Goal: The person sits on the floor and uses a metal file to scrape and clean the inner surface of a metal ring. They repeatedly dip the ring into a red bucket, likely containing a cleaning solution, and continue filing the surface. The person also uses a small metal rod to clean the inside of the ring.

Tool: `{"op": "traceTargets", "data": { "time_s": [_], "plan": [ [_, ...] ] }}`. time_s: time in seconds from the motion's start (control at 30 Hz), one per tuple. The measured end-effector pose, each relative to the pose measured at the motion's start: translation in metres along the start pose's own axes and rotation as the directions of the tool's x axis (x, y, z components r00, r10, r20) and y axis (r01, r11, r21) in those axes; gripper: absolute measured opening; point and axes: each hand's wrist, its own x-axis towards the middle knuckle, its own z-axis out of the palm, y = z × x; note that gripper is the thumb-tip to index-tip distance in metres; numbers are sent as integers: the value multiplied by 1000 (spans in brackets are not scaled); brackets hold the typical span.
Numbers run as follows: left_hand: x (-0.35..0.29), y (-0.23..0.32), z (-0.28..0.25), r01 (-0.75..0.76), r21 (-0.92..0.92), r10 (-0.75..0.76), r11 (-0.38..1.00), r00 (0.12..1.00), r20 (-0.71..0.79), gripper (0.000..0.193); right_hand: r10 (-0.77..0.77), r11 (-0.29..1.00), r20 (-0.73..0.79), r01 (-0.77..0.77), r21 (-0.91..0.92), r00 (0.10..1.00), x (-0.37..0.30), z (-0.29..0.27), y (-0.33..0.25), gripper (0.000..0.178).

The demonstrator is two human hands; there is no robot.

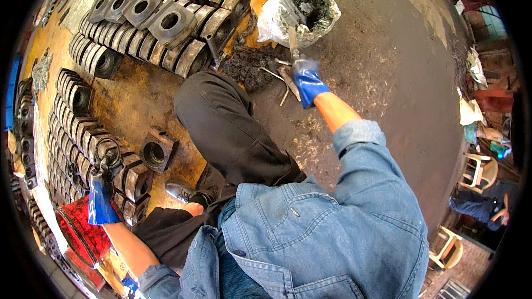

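Note:
My right hand (308,77), in a blue glove with a dirty grey palm, is closed round a flat, brush-like tool (292,37). The tool's broad end reaches over the rim of a white bucket (270,19) lined with plastic and coated inside with dark, greasy matter. My left hand (101,194), also in a blue glove with blackened fingers, grips the edge of a metal block (106,148) with a round bore. That block sits at the near end of a stacked row; the fingertips blend into the dark metal.
Stacked bored metal blocks (133,39) stand ahead to the left, with a single block (156,152) on the yellowish floor. A red container (83,227) is beside my left forearm. Sticks (288,80) and dark sludge (249,66) lie near the bucket. Plastic chairs (481,171) stand far right.

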Motion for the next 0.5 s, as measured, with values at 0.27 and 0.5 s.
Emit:
{"op": "traceTargets", "data": {
  "time_s": [0.27,0.5],
  "plan": [
    [0,3,-4,2,17,-2,1000,1000,-2,35,-14,979,-302,75,192,953,-56,-19,20,41],
    [10,-2,10,14,-4,-14,1000,999,42,35,203,-403,70,18,915,977,-20,-5,51,32]
  ]
}}
